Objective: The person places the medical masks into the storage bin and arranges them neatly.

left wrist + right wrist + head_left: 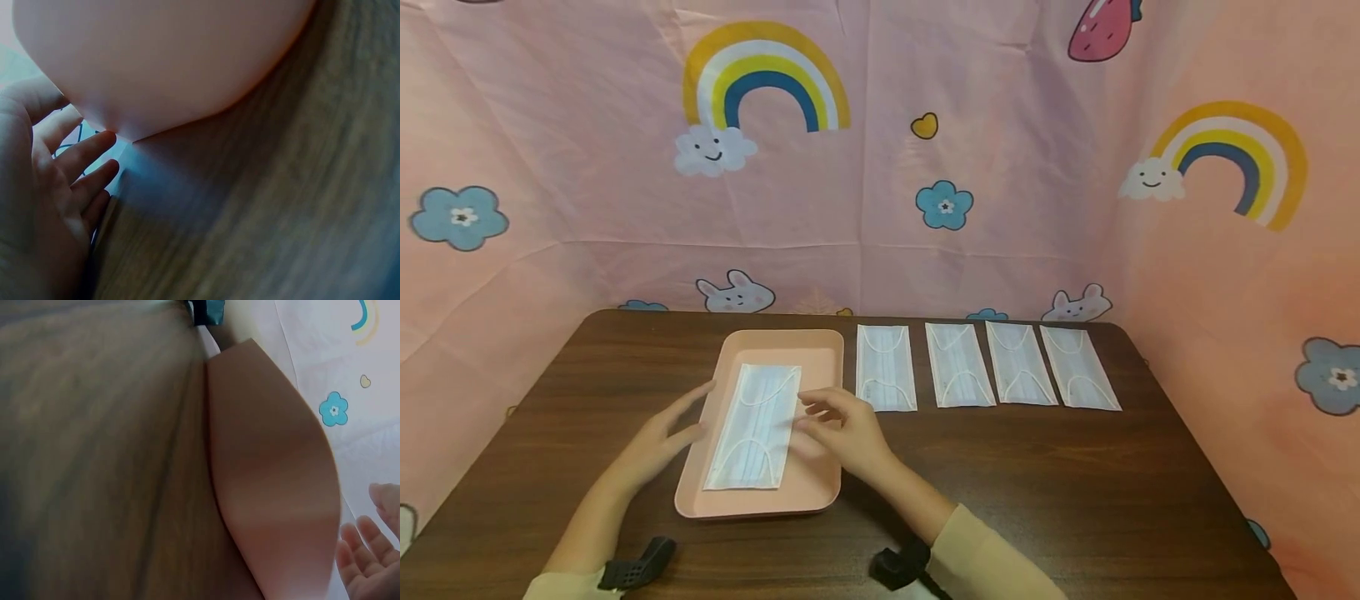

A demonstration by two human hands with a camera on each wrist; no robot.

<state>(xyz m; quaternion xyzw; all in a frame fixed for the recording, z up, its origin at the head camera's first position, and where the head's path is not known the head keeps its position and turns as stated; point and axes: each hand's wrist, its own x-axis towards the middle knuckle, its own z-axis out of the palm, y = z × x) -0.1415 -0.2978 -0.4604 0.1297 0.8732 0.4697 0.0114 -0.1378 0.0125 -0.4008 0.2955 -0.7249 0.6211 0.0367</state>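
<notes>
A shallow pink tray (812, 479) sits on the table, and a pale pleated face mask (752, 429) with white ear loops lies flat inside it, slightly slanted. My left hand (658, 437) is at the tray's left side, fingers extended along the rim; in the left wrist view its fingertips (106, 140) are at the tray wall (169, 69). Over the tray's right side is my right hand (850, 433), fingers loosely bent beside the mask's right edge, with nothing visible in its grasp. The right wrist view shows those fingers (369, 550) relaxed beyond the tray wall (269, 456).
Several more face masks lie in a row right of the tray along the back of the dark wood table (1037, 492), among them a near one (886, 367) and a far-right one (1078, 367). A pink patterned cloth (880, 167) hangs behind and at both sides.
</notes>
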